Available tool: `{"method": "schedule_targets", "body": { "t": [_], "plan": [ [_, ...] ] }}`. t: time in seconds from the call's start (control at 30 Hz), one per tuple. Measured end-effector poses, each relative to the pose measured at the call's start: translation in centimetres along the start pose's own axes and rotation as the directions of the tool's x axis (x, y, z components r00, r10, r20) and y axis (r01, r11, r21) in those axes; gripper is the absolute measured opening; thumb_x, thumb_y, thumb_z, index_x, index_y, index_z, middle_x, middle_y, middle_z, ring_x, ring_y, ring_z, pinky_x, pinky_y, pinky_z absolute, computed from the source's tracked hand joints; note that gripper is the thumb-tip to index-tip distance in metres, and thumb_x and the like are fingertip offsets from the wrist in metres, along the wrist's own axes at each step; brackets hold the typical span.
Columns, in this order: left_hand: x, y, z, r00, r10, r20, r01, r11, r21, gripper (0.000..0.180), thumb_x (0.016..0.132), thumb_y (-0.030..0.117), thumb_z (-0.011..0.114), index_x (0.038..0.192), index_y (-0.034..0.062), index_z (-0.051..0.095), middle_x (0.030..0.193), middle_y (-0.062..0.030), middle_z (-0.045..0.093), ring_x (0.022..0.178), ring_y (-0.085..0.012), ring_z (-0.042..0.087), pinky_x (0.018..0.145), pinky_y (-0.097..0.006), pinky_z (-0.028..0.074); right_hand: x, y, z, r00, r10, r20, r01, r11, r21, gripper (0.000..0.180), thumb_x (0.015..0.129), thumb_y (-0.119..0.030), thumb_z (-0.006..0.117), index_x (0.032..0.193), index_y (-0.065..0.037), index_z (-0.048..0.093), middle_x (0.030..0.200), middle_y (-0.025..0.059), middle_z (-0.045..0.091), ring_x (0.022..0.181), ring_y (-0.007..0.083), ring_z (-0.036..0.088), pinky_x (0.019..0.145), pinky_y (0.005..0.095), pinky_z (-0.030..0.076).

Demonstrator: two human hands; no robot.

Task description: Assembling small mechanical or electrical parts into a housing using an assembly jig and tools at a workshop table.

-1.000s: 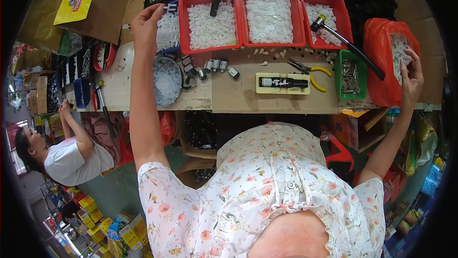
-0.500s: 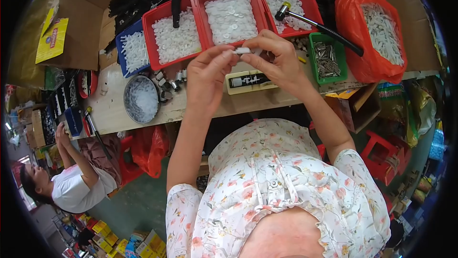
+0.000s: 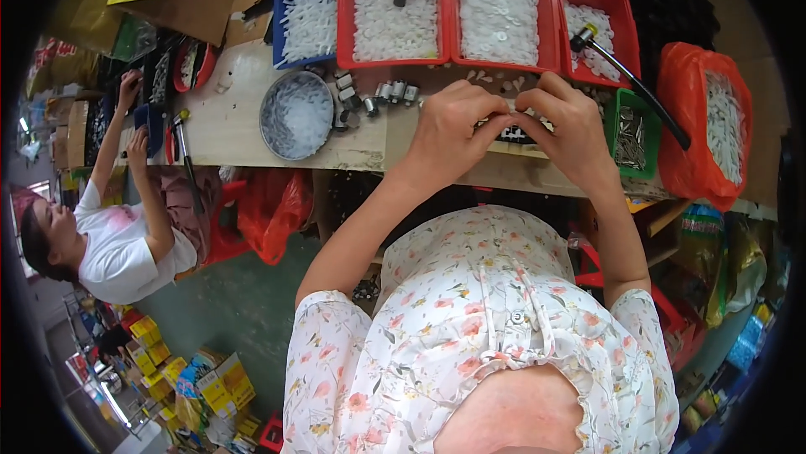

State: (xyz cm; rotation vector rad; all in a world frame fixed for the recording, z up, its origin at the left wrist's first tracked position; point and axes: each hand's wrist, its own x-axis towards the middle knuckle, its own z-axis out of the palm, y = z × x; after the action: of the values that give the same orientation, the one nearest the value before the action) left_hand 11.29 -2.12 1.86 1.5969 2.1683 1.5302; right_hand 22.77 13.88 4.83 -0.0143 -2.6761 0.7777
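My left hand [image 3: 457, 128] and my right hand [image 3: 569, 131] meet fingertip to fingertip over the near part of the table. Both are closed in a pinch round a small white plastic piece, now mostly hidden by the fingers. Partly covered beneath them lies a black-and-white strip-like part [image 3: 514, 136]. Just beyond the hands, a few loose white bits [image 3: 483, 78] lie on the wood. Past these stand red trays of white plastic pieces, one with flat round pieces [image 3: 501, 26]. Right of my right hand is a green tray of metal pins [image 3: 630, 139].
Left lie metal cylinders [image 3: 395, 91] and a round bowl of white bits [image 3: 295, 115]. A blue tray [image 3: 302, 24] stands far left. A hammer [image 3: 646, 93] spans the right trays, beside a red bag of parts [image 3: 714, 122]. A co-worker [image 3: 126, 236] sits left.
My hands have come down closer over the black-and-white part, and the white piece has become mostly hidden. The whole view has shifted, with the trays farther right. The co-worker's hands have moved apart.
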Motion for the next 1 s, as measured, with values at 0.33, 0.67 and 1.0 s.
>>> {"method": "schedule_targets", "body": {
  "t": [0.33, 0.67, 1.0],
  "plan": [
    [-5.5, -1.4, -10.7, 0.859, -0.421, -0.292, 0.468, 0.877, 0.112, 0.008, 0.080, 0.001, 0.073, 0.088, 0.0001, 0.072, 0.081, -0.0073, 0.070, 0.068, -0.0109, 0.060, 0.061, -0.025, 0.045, -1.1, 0.9, -1.0, 0.967, 0.250, -0.046, -0.232, 0.942, 0.243, 0.025, 0.088, 0.001, 0.061, 0.114, 0.002, 0.064, 0.093, 0.0093, 0.062, 0.083, 0.0160, 0.059, 0.074, 0.0261, 0.047],
    [-12.1, -3.2, -12.7, 0.743, -0.484, -0.462, 0.589, 0.801, 0.109, 0.009, 0.078, 0.002, 0.074, 0.086, -0.0014, 0.071, 0.077, -0.0062, 0.068, 0.064, -0.0085, 0.058, 0.054, -0.022, 0.042, -1.7, 1.7, 0.0, 0.964, 0.266, -0.022, -0.250, 0.931, 0.267, 0.029, 0.089, -0.001, 0.063, 0.118, 0.003, 0.062, 0.103, 0.0096, 0.065, 0.094, 0.0164, 0.059, 0.083, 0.0266, 0.046],
    [-12.2, -6.4, -13.9, 0.693, -0.543, -0.475, 0.596, 0.802, -0.047, 0.009, 0.079, 0.004, 0.076, 0.085, -0.0011, 0.072, 0.073, 0.0023, 0.067, 0.059, -0.0020, 0.045, 0.053, -0.020, 0.035, -2.1, 1.5, 0.2, 0.961, 0.271, -0.051, -0.253, 0.941, 0.226, 0.026, 0.090, -0.003, 0.063, 0.116, 0.003, 0.063, 0.102, 0.0094, 0.065, 0.093, 0.0160, 0.059, 0.083, 0.0262, 0.045]
  ]
}}
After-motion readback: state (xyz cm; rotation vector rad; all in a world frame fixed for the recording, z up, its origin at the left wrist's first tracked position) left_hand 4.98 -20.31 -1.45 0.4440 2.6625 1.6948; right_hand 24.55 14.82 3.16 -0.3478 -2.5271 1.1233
